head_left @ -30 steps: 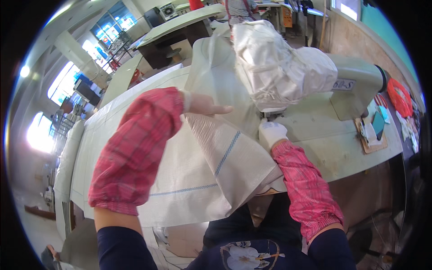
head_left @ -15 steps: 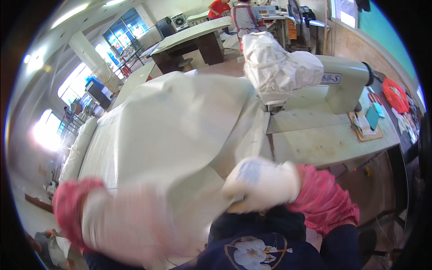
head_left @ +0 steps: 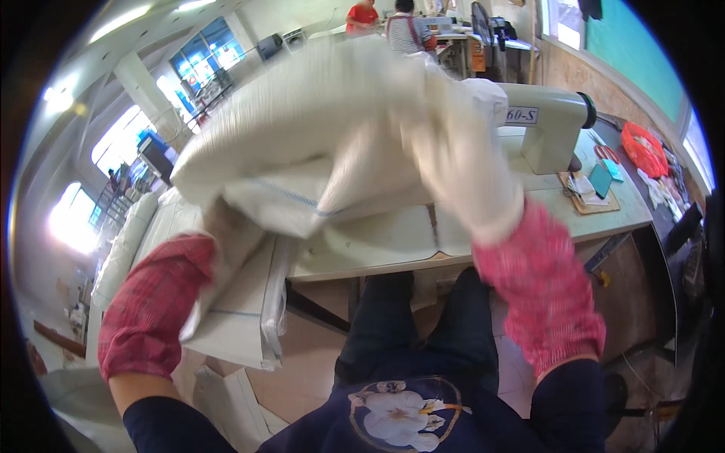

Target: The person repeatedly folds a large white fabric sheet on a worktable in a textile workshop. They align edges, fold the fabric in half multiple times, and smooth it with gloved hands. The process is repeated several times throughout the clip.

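Note:
A large white woven sheet [head_left: 294,143] is lifted in a bulging fold over the work table, smeared by motion. My right hand [head_left: 464,166], in a white glove, reaches up to the sheet's right edge and grips it; its fingertips are blurred. Under the sheet's left side is my left hand [head_left: 226,226], blurred and partly covered, so its fingers cannot be made out. Pink checked sleeve covers reach over both forearms. Behind the sheet and my right hand stands a sewing machine [head_left: 547,113], its head wrapped in white cloth and mostly hidden.
Folded white sheets [head_left: 245,309] hang over the table's left edge. On the table [head_left: 362,245] at right lie a clipboard [head_left: 596,202], a teal phone-like object [head_left: 600,180] and red-handled scissors [head_left: 606,153]. Beyond is a red plastic bag [head_left: 644,149]. Two people work at the back.
Both hands have moved up and away from my body. The sheet has risen off the table with them, uncovering the table's front edge and my legs.

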`<action>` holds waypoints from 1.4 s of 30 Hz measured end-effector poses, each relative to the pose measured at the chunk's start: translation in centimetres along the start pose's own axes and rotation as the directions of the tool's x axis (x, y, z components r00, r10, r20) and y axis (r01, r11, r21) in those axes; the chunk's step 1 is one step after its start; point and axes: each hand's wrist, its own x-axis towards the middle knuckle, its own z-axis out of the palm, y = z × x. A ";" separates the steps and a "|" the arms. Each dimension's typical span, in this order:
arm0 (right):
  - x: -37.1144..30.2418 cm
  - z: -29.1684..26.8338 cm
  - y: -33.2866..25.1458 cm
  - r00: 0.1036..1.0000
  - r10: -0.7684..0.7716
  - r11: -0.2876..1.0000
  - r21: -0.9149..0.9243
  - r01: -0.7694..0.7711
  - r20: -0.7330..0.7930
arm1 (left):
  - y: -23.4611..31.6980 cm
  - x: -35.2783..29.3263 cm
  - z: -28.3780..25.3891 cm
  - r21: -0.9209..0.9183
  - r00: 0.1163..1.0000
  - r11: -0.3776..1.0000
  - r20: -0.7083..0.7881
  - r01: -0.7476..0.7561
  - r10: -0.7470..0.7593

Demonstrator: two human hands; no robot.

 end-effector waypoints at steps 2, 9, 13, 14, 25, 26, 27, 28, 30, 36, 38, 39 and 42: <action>-7.6 1.2 -2.7 0.968 -0.006 0.974 0.219 -0.051 0.250 | -5.2 1.0 -1.4 0.152 0.998 0.987 -0.048 0.056 -0.049; -22.8 -0.1 -7.3 0.403 -0.121 0.585 0.393 -0.709 0.907 | 5.4 -5.6 1.3 0.739 0.152 0.033 0.094 -0.673 0.984; -25.7 -3.2 -8.7 0.448 0.119 0.553 0.316 -0.771 0.886 | 13.8 4.5 -2.2 0.944 -0.123 -0.025 -0.017 -0.330 0.992; -26.2 -3.9 -9.3 0.351 0.226 0.387 0.247 -0.888 0.909 | 14.0 7.5 -2.7 0.954 0.010 0.046 -0.045 -0.295 0.999; -22.9 -1.5 0.8 -0.097 0.846 -0.180 0.110 -0.977 0.524 | 13.9 15.7 0.0 0.893 0.256 0.383 -0.323 -0.237 0.911; -24.0 0.4 0.7 -0.083 0.859 -0.154 0.100 -0.983 0.506 | 13.9 15.6 -0.3 0.900 0.226 0.365 -0.313 -0.240 0.922; -24.9 1.4 0.7 0.138 0.841 0.085 0.125 -0.989 0.523 | 13.9 15.7 -0.6 0.904 0.237 0.356 -0.301 -0.239 0.924; -25.7 2.3 0.6 0.144 0.846 0.119 0.081 -0.990 0.513 | 13.6 15.8 -0.9 0.911 0.207 0.332 -0.286 -0.245 0.936; -26.9 3.2 0.0 0.057 0.850 0.079 -0.020 -0.997 0.523 | 13.1 16.5 -1.2 0.920 0.178 0.300 -0.261 -0.253 0.949; -25.2 1.9 -2.4 0.285 0.867 0.443 -0.371 -0.816 0.410 | 13.6 17.4 0.6 0.976 -0.024 0.097 -0.104 -0.193 0.994; -24.4 1.4 -3.1 0.247 0.869 0.457 -0.504 -0.733 0.429 | 14.1 17.1 1.5 0.945 -0.027 0.078 -0.092 -0.317 0.995; -24.2 1.2 -3.4 0.211 0.865 0.460 -0.550 -0.697 0.456 | 14.2 17.0 1.8 0.944 -0.048 0.095 -0.115 -0.316 0.992; -24.1 1.0 -4.0 0.126 0.853 0.474 -0.652 -0.592 0.506 | 14.1 16.9 2.1 0.939 -0.013 0.080 -0.089 -0.335 0.996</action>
